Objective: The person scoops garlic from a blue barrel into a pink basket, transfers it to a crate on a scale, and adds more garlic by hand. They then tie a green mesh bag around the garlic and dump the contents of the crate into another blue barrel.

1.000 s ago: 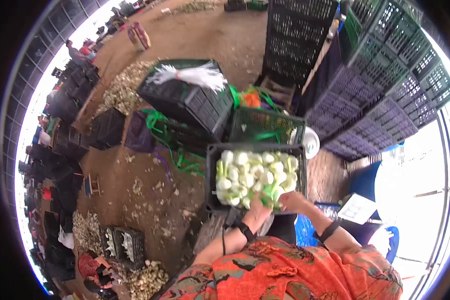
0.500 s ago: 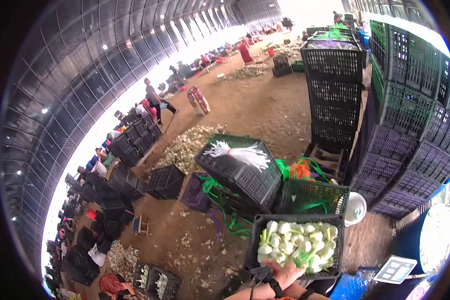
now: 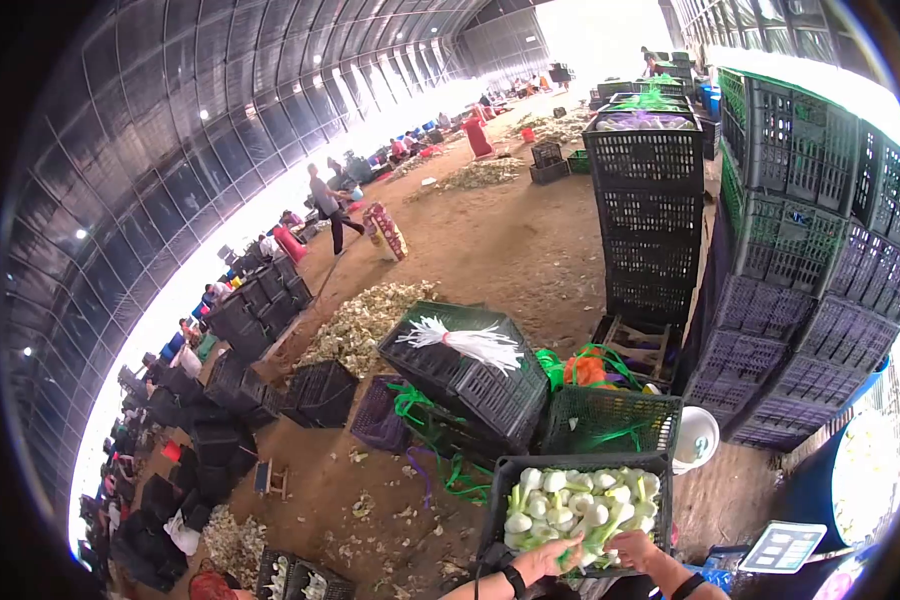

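A black plastic crate (image 3: 497,515) in front of me is filled with white garlic bulbs (image 3: 570,500) with pale green stems. At its near edge, my left hand (image 3: 550,558) reaches over the bulbs, fingers closed around something green too small to make out. To its right, my right hand (image 3: 635,550) is low over the bulbs and stems, with its fingers curled. What it grips, if anything, is hidden. A dark band circles each wrist.
Beyond the crate stand a green mesh crate (image 3: 610,410) and a black crate (image 3: 470,375) topped by a bundle of white strips (image 3: 465,342). A white bucket (image 3: 695,440), a scale display (image 3: 783,548) and tall crate stacks (image 3: 810,270) are right. A person (image 3: 332,210) walks in the background.
My hands have come apart; the right hand, mostly hidden behind the left before, now shows on the right. The view has shifted slightly. The background person has stepped on.
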A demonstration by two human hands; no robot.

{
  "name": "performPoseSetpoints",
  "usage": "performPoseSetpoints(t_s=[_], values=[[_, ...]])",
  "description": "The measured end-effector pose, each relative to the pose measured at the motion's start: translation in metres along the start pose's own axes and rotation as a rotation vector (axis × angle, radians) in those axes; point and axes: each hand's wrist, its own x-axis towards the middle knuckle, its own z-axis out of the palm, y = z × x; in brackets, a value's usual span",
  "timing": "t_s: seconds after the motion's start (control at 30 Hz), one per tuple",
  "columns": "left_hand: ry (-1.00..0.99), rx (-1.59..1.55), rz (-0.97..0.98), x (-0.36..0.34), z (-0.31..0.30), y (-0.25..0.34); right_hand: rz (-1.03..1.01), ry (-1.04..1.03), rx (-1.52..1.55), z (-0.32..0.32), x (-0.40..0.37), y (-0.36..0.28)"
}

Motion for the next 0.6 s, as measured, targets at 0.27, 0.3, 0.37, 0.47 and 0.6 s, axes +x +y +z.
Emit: performPoseSetpoints(t_s=[0.27,0.3,0.37,0.47,0.6], values=[[0.062,-0.217,0.073,0.033,-0.03,-0.031,-0.506,0.1,-0.978,-0.003,0.011,-0.042],[0.045,-0.256,0.129,0.035,-0.032,-0.036,-0.632,0.11,-1.214,-0.004,0.033,-0.048],[0.099,-0.48,0.11,0.053,-0.053,-0.053,-0.646,0.179,-1.81,0.014,0.049,-0.06],[-0.08,-0.046,0.368,0.053,-0.057,-0.063,-0.717,0.098,-1.719,0.031,0.042,-0.072],[-0.105,-0.508,0.122,0.035,-0.035,-0.038,-0.829,0.314,-1.06,0.058,-0.023,-0.114]])
